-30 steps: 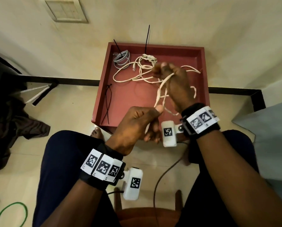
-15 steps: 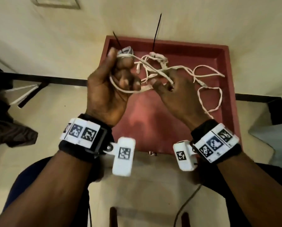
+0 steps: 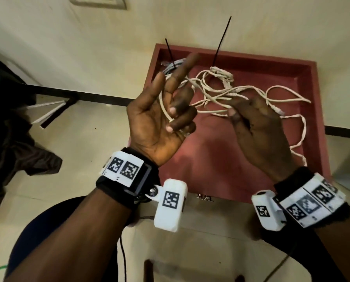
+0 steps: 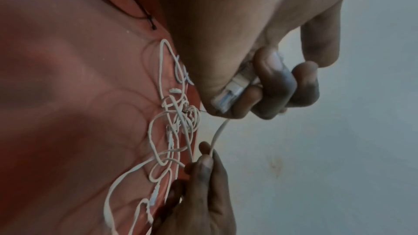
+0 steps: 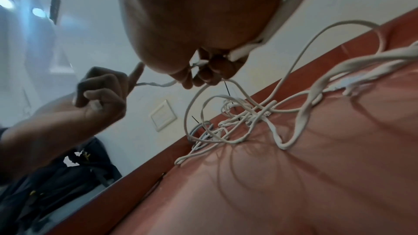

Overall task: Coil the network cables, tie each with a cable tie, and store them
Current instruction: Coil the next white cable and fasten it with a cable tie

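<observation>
A: Left hand [image 3: 159,121] at nine o'clock, lower fingers curled on the white cable [image 3: 216,98], its plug end [image 4: 235,88] in the palm, index raised.

B: Right hand [image 3: 257,123] at three o'clock pinches the same strand. The rest sprawls in the red tray [image 3: 210,169].

A: Looks light, limp, tangle-prone. I'd hold near the plug, feeding loops.

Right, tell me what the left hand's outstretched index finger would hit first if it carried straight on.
Probably the grey coiled cable in the red tray's far-left corner, just beyond the left hand; depth is unclear.
</observation>
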